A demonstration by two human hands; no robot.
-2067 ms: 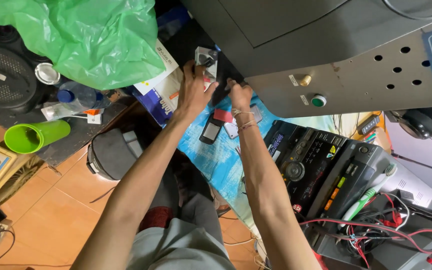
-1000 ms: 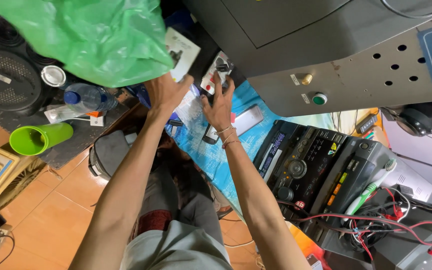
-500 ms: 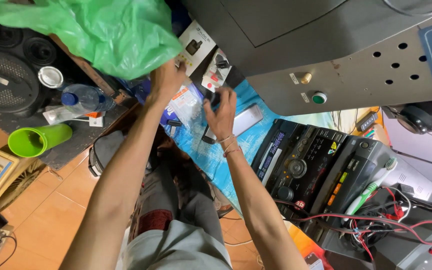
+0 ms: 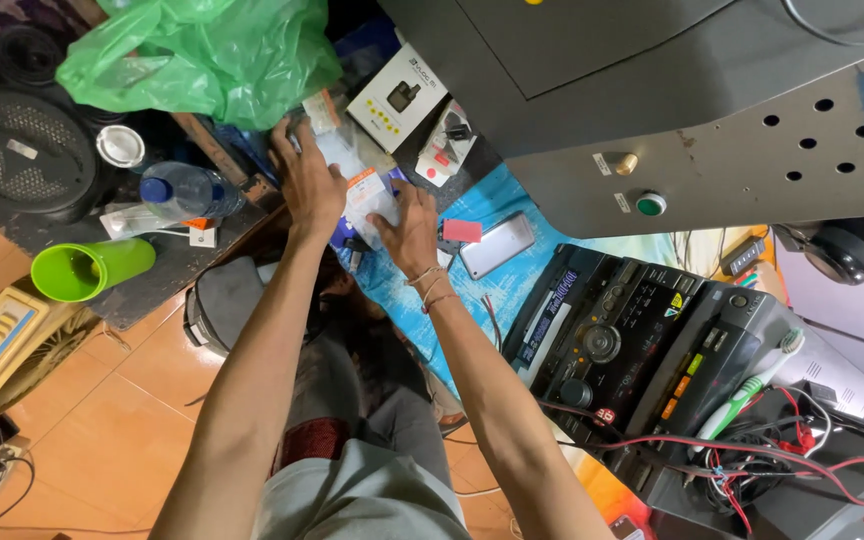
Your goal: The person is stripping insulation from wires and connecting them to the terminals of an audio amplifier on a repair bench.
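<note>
White plastic packets point(image 4: 367, 195) on blue table point(image 4: 512, 290) now under both hands; left hand point(image 4: 307, 175) lowered, fingers spread flat, right hand point(image 4: 410, 225) pressing packet, grip unclear. Green bag point(image 4: 202, 55) higher.

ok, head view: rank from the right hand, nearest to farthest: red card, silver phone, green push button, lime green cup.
From the right hand:
1. red card, just to its right on the blue mat.
2. silver phone, lying right of the card.
3. green push button, farther right on the grey cabinet panel.
4. lime green cup, far left, lying on its side past the left hand.
</note>
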